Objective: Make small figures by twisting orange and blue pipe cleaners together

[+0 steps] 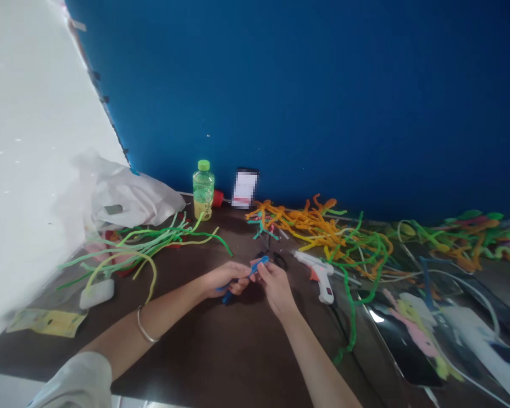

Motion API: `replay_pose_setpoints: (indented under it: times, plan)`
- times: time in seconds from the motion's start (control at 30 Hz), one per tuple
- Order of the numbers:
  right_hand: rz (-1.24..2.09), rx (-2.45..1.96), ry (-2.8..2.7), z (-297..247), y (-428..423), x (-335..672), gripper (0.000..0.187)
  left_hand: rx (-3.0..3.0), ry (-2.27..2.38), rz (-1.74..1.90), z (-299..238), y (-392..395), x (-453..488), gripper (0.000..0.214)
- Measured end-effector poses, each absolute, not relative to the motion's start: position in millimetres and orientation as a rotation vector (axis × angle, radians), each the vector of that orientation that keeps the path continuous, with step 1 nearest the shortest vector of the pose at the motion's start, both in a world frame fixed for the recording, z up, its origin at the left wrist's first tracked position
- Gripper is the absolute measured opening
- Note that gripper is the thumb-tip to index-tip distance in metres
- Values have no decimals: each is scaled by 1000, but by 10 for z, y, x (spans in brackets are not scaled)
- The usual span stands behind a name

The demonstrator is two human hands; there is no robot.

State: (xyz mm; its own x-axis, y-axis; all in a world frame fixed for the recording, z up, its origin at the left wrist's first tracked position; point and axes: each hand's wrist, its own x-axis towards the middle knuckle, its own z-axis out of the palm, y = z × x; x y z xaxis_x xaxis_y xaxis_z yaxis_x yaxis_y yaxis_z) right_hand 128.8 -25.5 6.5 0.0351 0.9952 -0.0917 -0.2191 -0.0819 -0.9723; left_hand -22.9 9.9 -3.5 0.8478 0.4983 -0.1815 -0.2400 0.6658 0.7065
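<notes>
Both hands meet over the middle of the dark table, working on one blue pipe cleaner (259, 263). My left hand (228, 279) is closed around its lower part, and blue ends stick out below the fingers. My right hand (277, 286) pinches the upper part, which looks bent into a small loop or flat shape. Just beyond the fingers lie black-handled scissors (279, 260), partly hidden by the right hand. A white hot glue gun (318, 272) with an orange trigger rests to the right of my right hand.
Green pipe cleaners (165, 243) lie at left, by a white case (97, 293). A drink bottle (203, 192) and a propped phone (245, 188) stand at the back. Orange pipe cleaners (314, 224) pile up behind the glue gun. A tablet (402, 340) and cables lie at right.
</notes>
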Motion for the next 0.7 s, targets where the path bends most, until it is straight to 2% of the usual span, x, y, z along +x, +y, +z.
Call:
replay_pose_setpoints:
  times: [0.17,0.33,0.57,0.7]
  plan:
    - [1324,-1110,-964,43,-287,1272,33,869,441,515,-50,41,-208,28]
    - [1287,-1101,-953,65,-313,1259,30,831,382,427,-43,30,-206,26]
    - [1261,-1098,-968,68,-314,1247,31,825,382,491,-26,13,-199,28]
    - [1273,-1085,-931,116,-340,1227,30,768,351,374,44,-7,-232,26]
